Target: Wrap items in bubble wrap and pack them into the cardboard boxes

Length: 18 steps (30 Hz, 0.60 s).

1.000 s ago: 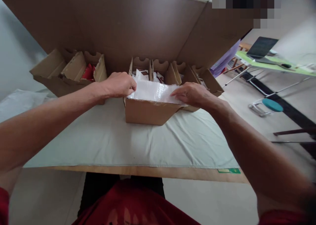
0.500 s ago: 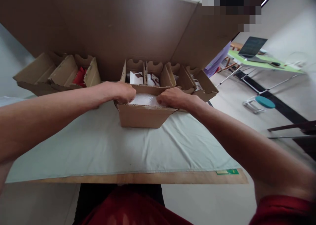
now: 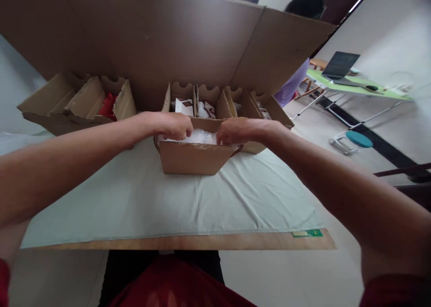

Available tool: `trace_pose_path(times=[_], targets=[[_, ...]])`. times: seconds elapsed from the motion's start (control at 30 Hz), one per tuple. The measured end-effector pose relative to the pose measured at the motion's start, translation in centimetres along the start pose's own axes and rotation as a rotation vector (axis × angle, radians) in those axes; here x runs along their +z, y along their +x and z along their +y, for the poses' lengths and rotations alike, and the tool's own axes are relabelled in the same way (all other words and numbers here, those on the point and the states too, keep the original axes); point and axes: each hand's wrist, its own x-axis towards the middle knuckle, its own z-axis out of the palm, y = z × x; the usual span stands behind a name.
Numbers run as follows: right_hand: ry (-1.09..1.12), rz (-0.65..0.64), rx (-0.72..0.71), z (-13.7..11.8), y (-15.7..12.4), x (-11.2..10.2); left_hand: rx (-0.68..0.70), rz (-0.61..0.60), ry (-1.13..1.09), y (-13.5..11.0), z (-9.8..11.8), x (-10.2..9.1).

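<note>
A cardboard box stands upright on the cloth in front of me, with clear bubble wrap filling its open top. My left hand reaches into the box from the left; its fingers are curled closed at the bubble wrap. From the right, my right hand pinches the other end of the wrap, its fingers bent down inside the rim. The fingertips are partly hidden. Whatever lies under the wrap cannot be seen.
Behind stand several open cardboard bins, one holding a red item. A tall cardboard panel rises at the back. Pale cloth covers the wooden table. Off to the right are a laptop on a green table and a blue-topped stool.
My left hand has shifted slightly right and up along the bubble wrap. My right hand's fingers are now bent down at the wrap, which bunches up more between the hands.
</note>
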Motion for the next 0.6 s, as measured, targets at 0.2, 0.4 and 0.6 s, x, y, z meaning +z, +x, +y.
trace_pose_path(times=[0.2, 0.4, 0.6], targets=[[0.010, -0.257, 0.012, -0.4, 1.7, 1.2, -0.099, -0.066, -0.008, 1.8, -1.2, 2.0], [-0.052, -0.239, -0.021, -0.1, 2.7, 1.9, -0.092, -0.085, 0.008, 1.8, -0.7, 1.9], [0.259, 0.295, 0.017, 0.7, -4.4, -1.6, 0.062, 0.311, -0.127, -5.7, 0.2, -2.3]])
